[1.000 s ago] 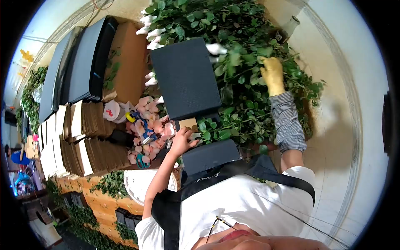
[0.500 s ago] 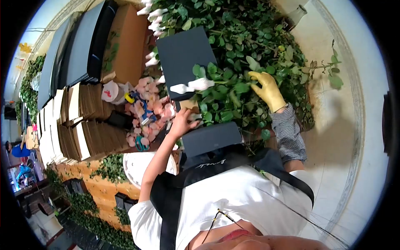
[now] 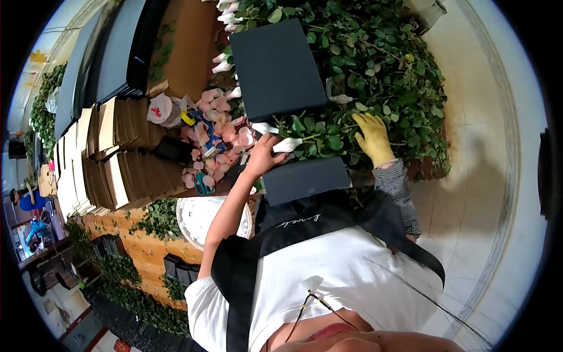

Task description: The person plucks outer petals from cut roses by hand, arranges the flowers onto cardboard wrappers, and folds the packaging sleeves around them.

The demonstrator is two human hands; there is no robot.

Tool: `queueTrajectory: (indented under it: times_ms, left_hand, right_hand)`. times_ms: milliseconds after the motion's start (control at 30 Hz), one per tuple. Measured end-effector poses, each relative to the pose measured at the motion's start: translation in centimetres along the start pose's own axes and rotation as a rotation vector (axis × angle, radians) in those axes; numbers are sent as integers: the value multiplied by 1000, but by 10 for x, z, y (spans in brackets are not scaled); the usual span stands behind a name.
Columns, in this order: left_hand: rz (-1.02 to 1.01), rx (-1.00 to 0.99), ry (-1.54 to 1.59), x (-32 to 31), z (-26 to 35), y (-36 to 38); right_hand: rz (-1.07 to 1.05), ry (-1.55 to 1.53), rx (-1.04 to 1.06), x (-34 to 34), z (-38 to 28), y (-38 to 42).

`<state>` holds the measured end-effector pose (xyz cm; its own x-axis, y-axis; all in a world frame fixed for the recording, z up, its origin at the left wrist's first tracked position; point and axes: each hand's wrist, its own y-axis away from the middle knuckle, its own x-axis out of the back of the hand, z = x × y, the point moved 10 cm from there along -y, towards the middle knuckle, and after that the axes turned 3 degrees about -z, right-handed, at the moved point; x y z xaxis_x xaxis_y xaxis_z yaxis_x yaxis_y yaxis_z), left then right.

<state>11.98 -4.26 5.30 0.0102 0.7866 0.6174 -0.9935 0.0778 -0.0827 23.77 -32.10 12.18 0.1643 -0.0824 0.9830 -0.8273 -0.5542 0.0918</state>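
Note:
My bare left hand is at the front of the flower pile, its fingers and thumb around the base of a pale rose head. Another pale rose head lies just beyond its fingertips. My right hand, in a yellow glove, is closed over leafy rose stems to the right; its grip is partly hidden by leaves. A dark rectangular board lies on the roses beyond both hands. Close to my body is a smaller dark panel.
Left of the roses are loose pink petals, teal-handled scissors and stacked cardboard sheets. A white round bin stands below. Tall dark boxes are at the back left. A glass bottle is at the far right.
The dark board has shifted away and rightward, and looks larger. My left hand has moved up to the rose heads. The rose heads that lay across the board now lie nearer me.

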Motion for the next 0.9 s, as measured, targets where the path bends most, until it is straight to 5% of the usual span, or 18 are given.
queueTrajectory:
  times_ms: [167,233,300,333,367,467,633,700,900]
  left_hand:
    - [-26,-76,-76,0,4,-3]
    - [-19,-95,-47,-2,2,0]
    - [-70,252,348,-15,-32,6]
    - [-27,41,212,-4,-6,0]
    - [-59,0,3,-1,1,-1]
    - [-79,-9,89,-4,3,-3]
    - [-83,29,139,0,4,-3]
    - [-42,-14,39,-6,-5,-2]
    - [-56,136,181,-8,-17,-2]
  right_hand:
    - [-28,54,83,-37,7,-11]
    - [226,-22,229,4,-16,-13]
    - [343,-64,237,63,-22,-5]
    - [429,-3,215,97,-26,2]
    - [512,59,188,123,-29,10]
    - [445,-21,227,144,-25,10]
    - [287,-69,131,35,-33,-6]
    - [1,-179,25,-34,-13,2]
    - [175,-142,113,-36,-12,-4]
